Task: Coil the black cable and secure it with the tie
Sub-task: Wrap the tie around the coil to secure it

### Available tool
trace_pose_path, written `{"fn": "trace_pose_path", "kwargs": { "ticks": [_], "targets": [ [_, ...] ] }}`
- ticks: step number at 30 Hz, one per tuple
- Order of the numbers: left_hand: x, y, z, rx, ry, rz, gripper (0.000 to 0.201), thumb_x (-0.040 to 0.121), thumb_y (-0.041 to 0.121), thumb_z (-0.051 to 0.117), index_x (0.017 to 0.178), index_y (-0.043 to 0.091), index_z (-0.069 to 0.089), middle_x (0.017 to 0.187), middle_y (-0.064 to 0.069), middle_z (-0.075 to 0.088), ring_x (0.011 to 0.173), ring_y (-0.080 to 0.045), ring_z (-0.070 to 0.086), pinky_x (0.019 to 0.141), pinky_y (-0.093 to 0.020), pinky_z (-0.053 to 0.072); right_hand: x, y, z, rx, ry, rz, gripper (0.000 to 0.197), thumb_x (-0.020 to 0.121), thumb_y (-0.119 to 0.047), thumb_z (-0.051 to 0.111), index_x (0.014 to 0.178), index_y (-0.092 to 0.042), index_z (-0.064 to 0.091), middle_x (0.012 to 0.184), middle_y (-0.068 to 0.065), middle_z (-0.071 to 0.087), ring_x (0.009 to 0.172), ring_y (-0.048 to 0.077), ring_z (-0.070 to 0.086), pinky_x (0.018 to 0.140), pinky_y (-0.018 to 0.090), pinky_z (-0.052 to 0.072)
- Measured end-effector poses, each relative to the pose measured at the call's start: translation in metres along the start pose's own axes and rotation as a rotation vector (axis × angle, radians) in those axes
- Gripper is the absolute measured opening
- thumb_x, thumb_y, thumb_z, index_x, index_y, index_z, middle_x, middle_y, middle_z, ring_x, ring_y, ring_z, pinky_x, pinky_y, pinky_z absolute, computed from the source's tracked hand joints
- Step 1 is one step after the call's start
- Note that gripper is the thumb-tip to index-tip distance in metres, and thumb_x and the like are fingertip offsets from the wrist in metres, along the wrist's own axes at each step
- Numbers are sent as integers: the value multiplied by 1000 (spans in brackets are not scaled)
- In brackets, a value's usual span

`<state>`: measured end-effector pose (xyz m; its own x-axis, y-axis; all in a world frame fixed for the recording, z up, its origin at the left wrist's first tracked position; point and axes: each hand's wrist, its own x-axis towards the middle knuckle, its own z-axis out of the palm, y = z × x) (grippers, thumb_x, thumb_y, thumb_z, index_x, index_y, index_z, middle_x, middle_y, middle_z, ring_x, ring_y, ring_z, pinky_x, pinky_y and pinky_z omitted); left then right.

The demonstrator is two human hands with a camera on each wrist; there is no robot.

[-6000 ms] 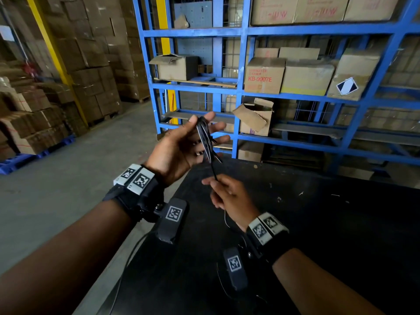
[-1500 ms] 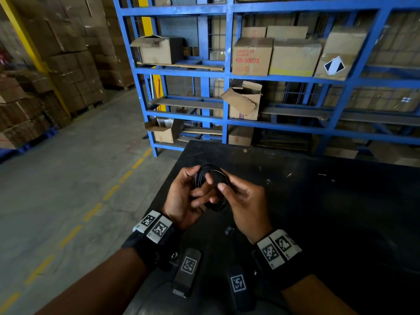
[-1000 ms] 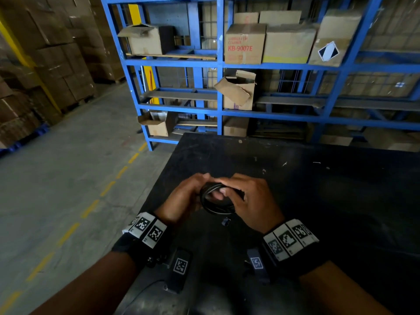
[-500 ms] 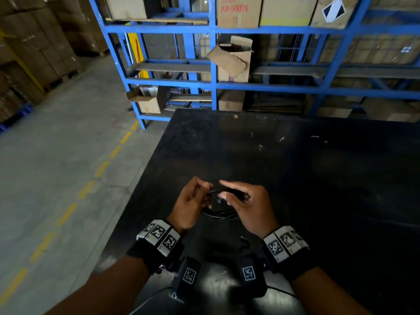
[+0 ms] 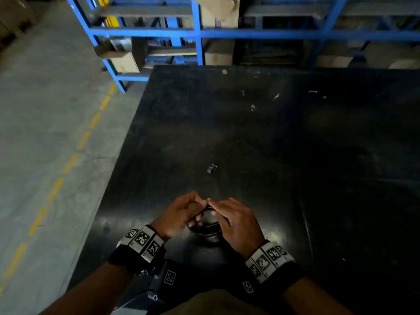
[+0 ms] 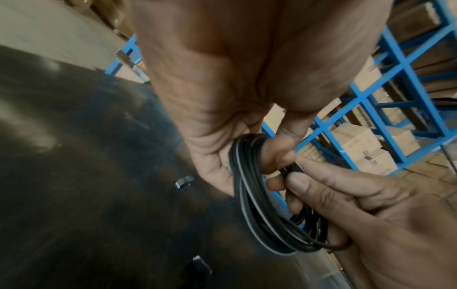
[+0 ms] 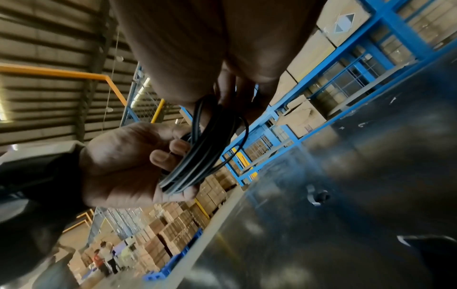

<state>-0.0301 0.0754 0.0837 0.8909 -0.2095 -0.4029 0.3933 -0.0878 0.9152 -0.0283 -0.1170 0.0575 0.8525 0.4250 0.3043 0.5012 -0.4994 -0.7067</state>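
Observation:
The black cable point(image 5: 205, 227) is wound into a small coil of several loops, held just above the near part of the black table point(image 5: 272, 144). My left hand point(image 5: 200, 211) grips the coil's left side, with the loops running over its curled fingers point(image 6: 277, 156). My right hand point(image 5: 214, 208) pinches the coil's right side between thumb point(image 6: 299, 183) and fingers. In the right wrist view the cable point(image 7: 205, 148) hangs between both hands. A small dark piece point(image 5: 211, 168) lies on the table beyond the hands; I cannot tell whether it is the tie.
Blue steel shelving point(image 5: 197, 32) with cardboard boxes point(image 5: 123, 62) stands past the table's far edge. Left of the table is concrete floor point(image 5: 45, 133) with a dashed yellow line. White specks dot the far tabletop.
Both hands have come down and nearer to me with the coil, from chest height to just over the table. The view has tilted down, and the small dark piece now lies beyond the hands.

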Motion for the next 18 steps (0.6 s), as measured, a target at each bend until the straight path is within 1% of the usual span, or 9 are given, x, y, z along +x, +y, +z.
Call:
{"fn": "trace_pose_path", "kwargs": {
  "ticks": [3, 5, 8, 10, 11, 13, 15, 16, 18],
  "targets": [
    [4, -19, 5, -38, 18, -61, 10, 105, 5, 50, 97, 1, 54, 55, 4, 53, 40, -5, 42, 56, -23, 48, -9, 9, 8, -62, -65, -8, 31, 95, -9, 60, 124, -9, 71, 101, 3, 78, 88, 18, 68, 88, 34, 54],
    [6, -30, 8, -38, 35, -82, 13, 104, 0, 49, 92, 1, 54, 52, 5, 53, 39, -4, 42, 52, -19, 48, -13, 12, 13, -98, -80, -24, 31, 92, -10, 58, 120, -7, 71, 99, 5, 78, 87, 21, 70, 90, 32, 50],
    [10, -45, 7, -15, 37, -72, 19, 103, -3, 50, 85, 1, 54, 54, 2, 51, 46, -7, 46, 51, -19, 47, -18, 17, 20, -104, -155, -21, 33, 90, -10, 58, 120, -5, 71, 102, 8, 79, 89, 25, 72, 86, 39, 57],
    [12, -55, 6, -30, 37, -74, 22, 103, -5, 49, 82, 2, 53, 57, -1, 46, 48, -7, 45, 51, -21, 45, -21, 22, 25, -87, -197, 5, 32, 91, -8, 61, 122, -4, 70, 102, 9, 80, 88, 26, 73, 82, 41, 59],
    [13, -60, 5, -43, 40, -83, 23, 103, -5, 48, 82, 2, 51, 57, -1, 44, 48, -7, 44, 51, -21, 43, -22, 25, 26, -65, -215, 27, 32, 94, -11, 61, 124, -5, 69, 103, 9, 80, 88, 25, 73, 84, 42, 59],
    [14, -65, 6, -44, 56, -90, 24, 103, -5, 47, 81, 3, 49, 55, 2, 46, 48, -6, 45, 51, -21, 42, -22, 27, 27, 20, -260, 111, 39, 99, -27, 58, 133, -10, 65, 110, 7, 79, 96, 21, 72, 91, 39, 58],
    [16, -70, 5, -18, 101, -76, 26, 102, -6, 48, 79, 5, 48, 52, 10, 51, 47, -4, 47, 52, -22, 41, -23, 35, 25, 136, -276, 248, 50, 99, -45, 56, 142, -20, 58, 118, 0, 76, 103, 11, 70, 94, 28, 56],
    [18, -72, 3, -4, 132, -68, 26, 102, -6, 48, 78, 5, 48, 50, 11, 51, 47, -2, 47, 52, -22, 40, -24, 42, 23, 199, -238, 338, 51, 98, -47, 57, 143, -23, 57, 120, -2, 74, 104, 8, 70, 93, 25, 57],
    [21, -75, -4, 11, 198, -50, 28, 102, -4, 50, 76, 7, 49, 51, 13, 51, 48, -1, 47, 53, -22, 42, -24, 63, 18, 235, -69, 532, 36, 97, -38, 59, 132, -26, 62, 112, -3, 76, 96, 10, 74, 84, 30, 63]
  ]
}}
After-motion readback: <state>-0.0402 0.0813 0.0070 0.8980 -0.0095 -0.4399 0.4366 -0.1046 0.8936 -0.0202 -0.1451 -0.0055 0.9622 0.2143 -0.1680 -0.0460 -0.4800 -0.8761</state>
